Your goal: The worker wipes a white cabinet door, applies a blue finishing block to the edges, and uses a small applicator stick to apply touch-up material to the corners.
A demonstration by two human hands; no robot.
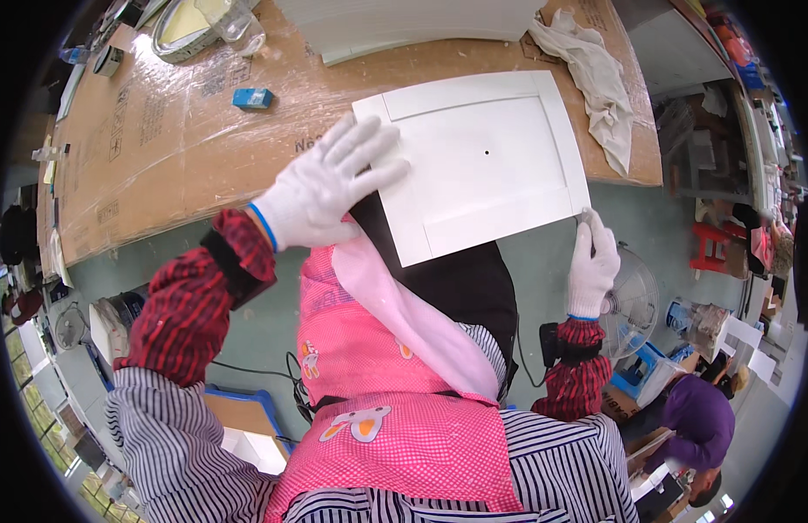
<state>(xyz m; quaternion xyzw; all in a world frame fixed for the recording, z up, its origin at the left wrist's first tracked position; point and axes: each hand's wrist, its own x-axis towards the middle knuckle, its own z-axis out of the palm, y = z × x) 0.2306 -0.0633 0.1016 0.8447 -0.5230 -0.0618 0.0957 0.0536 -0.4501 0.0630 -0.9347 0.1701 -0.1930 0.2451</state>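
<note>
A white framed panel point(478, 161), like a cabinet door with a small dark hole near its middle, lies partly on the covered table and juts over its near edge toward me. My left hand point(321, 187), in a white glove, is spread flat at the panel's left edge, fingers apart and slightly blurred; firm contact cannot be told. At the panel's near right corner, my gloved right hand point(593, 261) holds the corner between its fingertips. A folded pink cloth part point(412, 305) of my apron hangs below the panel.
Beyond the panel stands a stack of white panels point(412, 26). A blue block point(252, 98) and a tape roll point(184, 30) are on the table point(177, 157), a white rag point(595, 96) at its right. A floor fan point(626, 301) and a person in purple point(700, 423) are to the right.
</note>
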